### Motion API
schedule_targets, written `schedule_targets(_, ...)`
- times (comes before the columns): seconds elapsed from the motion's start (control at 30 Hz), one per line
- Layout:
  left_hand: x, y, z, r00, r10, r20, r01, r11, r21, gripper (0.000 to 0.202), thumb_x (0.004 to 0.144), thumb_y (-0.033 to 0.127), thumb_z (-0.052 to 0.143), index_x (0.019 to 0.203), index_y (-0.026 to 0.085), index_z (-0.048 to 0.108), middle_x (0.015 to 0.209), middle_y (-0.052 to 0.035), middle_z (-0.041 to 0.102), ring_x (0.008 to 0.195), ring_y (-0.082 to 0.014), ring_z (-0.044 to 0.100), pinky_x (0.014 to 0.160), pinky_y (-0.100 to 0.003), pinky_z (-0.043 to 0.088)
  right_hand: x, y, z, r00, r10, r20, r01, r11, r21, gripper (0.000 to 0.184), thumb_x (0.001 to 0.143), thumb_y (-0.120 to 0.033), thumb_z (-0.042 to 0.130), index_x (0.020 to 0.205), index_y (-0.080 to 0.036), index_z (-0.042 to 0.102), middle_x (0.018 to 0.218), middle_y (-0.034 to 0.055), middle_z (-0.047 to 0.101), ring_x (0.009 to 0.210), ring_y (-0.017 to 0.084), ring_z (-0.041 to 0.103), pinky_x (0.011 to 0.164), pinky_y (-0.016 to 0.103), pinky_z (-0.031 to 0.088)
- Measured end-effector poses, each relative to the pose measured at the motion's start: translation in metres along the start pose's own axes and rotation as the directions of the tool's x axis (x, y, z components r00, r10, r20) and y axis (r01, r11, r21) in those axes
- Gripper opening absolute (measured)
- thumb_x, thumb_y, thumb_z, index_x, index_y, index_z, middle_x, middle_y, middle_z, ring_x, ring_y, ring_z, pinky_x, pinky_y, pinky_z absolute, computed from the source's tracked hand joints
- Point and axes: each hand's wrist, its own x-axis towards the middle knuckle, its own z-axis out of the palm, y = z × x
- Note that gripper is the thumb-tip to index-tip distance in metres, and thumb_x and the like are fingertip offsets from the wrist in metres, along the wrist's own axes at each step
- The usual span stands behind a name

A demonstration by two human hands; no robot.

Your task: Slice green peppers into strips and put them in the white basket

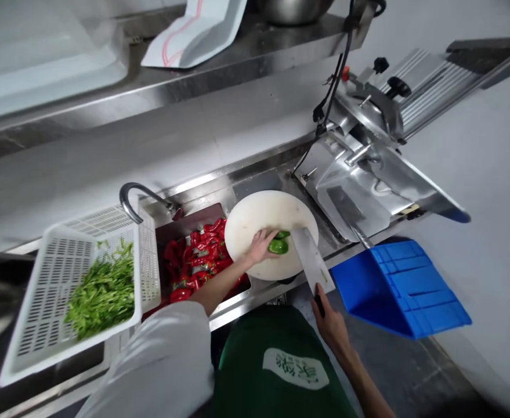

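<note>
Basket (46, 278): white slotted plastic, holding a heap of cut greens (102, 296); no lettering shows on it
Sink (189, 217): red peppers (206, 255) lie spread in it, beside the round board, with a curved tap (150, 192) at its back left
Left hand (261, 247): fingers and thumb clamped on the green pepper from its left side
Board (259, 215): round, whitish, apparently unmarked
Green pepper (278, 247): on the right half of the board, seemingly in two pieces; likely light, crisp-walled, with a slick skin that could slide or crack if squeezed; best held across its sides, fingertips curled back from the steel
Apron (255, 360): dark green, with a pale patch (296, 368) of green stylised characters, which I cannot read with confidence
Cleaver (309, 255): broad blade just right of the pepper, its far end over the board, whether touching I cannot tell; probably stiff and blade-heavy, so the dark handle is the place to hold
Right hand (329, 322): wrapped firmly around that handle
Slicer (368, 133): metal machine beyond the board, no legible brand
Blue bin (429, 284): ribbed, tilted, no readable label
</note>
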Motion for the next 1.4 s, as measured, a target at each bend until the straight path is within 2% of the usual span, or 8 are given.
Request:
schedule_targets(0.1, -0.053, 0.019, 0.005, 0.958, -0.115, -0.263, 0.080, 0.987, -0.139, 0.090, 0.075, 0.050, 0.079, 0.150, 0.022, 0.038, 0.151, -0.0180, 0.039, 0.142, -0.0343, 0.036, 0.116, -0.051, 0.036, 0.022, -0.017, -0.007, 0.994, -0.097, 0.054, 0.101, 0.992, -0.072, 0.060, 0.101, -0.044, 0.032, 0.154, -0.016, 0.037, 0.089, 0.0123, 0.073, 0.069, 0.023, 0.069, 0.057, 0.028, 0.049)
schedule_targets(0.23, -0.135, 0.011, 0.000, 0.700, -0.428, -0.572, 0.216, 0.890, -0.403, 0.054, 0.095, 0.052, 0.052, 0.136, 0.017, 0.050, 0.132, -0.0163, 0.058, 0.116, -0.0240, 0.061, 0.101, -0.040, 0.051, 0.039, -0.045, 0.000, 0.982, -0.190, -0.018, 0.182, 0.962, -0.203, 0.058, 0.102, -0.042, 0.031, 0.155, -0.018, 0.035, 0.107, 0.0158, 0.071, 0.083, 0.025, 0.069, 0.064, 0.028, 0.051)
schedule_targets(0.37, -0.234, -0.015, 0.006, 0.501, -0.658, -0.562, 0.363, 0.749, -0.554, 0.053, 0.092, 0.057, 0.052, 0.123, 0.015, 0.059, 0.114, -0.0144, 0.067, 0.101, -0.0230, 0.067, 0.094, -0.040, 0.055, 0.036, -0.059, 0.031, 0.991, -0.114, 0.071, 0.132, 0.929, -0.346, 0.057, 0.103, -0.037, 0.031, 0.156, -0.016, 0.032, 0.096, 0.0163, 0.072, 0.076, 0.025, 0.069, 0.066, 0.031, 0.052)
schedule_targets(0.47, -0.292, -0.028, 0.015, 0.440, -0.739, -0.510, 0.436, 0.672, -0.598, 0.053, 0.088, 0.061, 0.055, 0.113, 0.016, 0.064, 0.107, -0.0130, 0.070, 0.092, -0.0237, 0.070, 0.089, -0.040, 0.057, 0.036, -0.062, 0.037, 0.985, -0.083, 0.150, 0.138, 0.904, -0.405, 0.057, 0.103, -0.035, 0.033, 0.156, -0.015, 0.031, 0.081, 0.0143, 0.072, 0.069, 0.025, 0.068, 0.067, 0.032, 0.052)
schedule_targets(0.63, -0.325, -0.035, 0.024, 0.448, -0.765, -0.463, 0.437, 0.639, -0.633, 0.053, 0.085, 0.064, 0.054, 0.106, 0.017, 0.067, 0.106, -0.0125, 0.071, 0.086, -0.0240, 0.071, 0.083, -0.040, 0.059, 0.036, -0.068, 0.000, 0.982, -0.177, 0.059, 0.185, 0.885, -0.427, 0.059, 0.103, -0.044, 0.030, 0.155, -0.018, 0.034, 0.078, 0.0126, 0.072, 0.065, 0.025, 0.068, 0.064, 0.032, 0.051)
schedule_targets(0.77, -0.317, -0.031, 0.023, 0.510, -0.735, -0.447, 0.402, 0.663, -0.632, 0.050, 0.088, 0.060, 0.052, 0.108, 0.017, 0.067, 0.104, -0.0119, 0.072, 0.086, -0.0229, 0.070, 0.085, -0.040, 0.058, 0.027, -0.073, 0.015, 0.964, -0.250, -0.092, 0.181, 0.868, -0.462, 0.062, 0.103, -0.041, 0.026, 0.156, -0.009, 0.029, 0.086, 0.0164, 0.073, 0.069, 0.023, 0.068, 0.063, 0.028, 0.049)
schedule_targets(1.0, -0.303, -0.020, 0.009, 0.670, -0.601, -0.436, 0.330, 0.767, -0.550, 0.041, 0.094, 0.050, 0.048, 0.106, 0.018, 0.070, 0.101, -0.0108, 0.072, 0.093, -0.0227, 0.068, 0.089, -0.039, 0.055, 0.028, -0.083, 0.031, 0.982, -0.154, 0.106, 0.187, 0.840, -0.509, 0.059, 0.103, -0.041, 0.028, 0.156, -0.015, 0.032, 0.078, 0.0141, 0.072, 0.067, 0.026, 0.069, 0.064, 0.032, 0.051)
schedule_targets(1.4, -0.288, -0.027, 0.005, 0.699, -0.582, -0.416, 0.309, 0.770, -0.558, 0.033, 0.091, 0.043, 0.051, 0.101, 0.018, 0.070, 0.098, -0.0084, 0.073, 0.086, -0.0204, 0.069, 0.081, -0.035, 0.056, 0.036, -0.061, 0.037, 0.984, -0.146, 0.098, 0.173, 0.907, -0.384, 0.059, 0.101, -0.041, 0.035, 0.155, -0.018, 0.034, 0.085, 0.0138, 0.074, 0.074, 0.027, 0.071, 0.071, 0.035, 0.053)
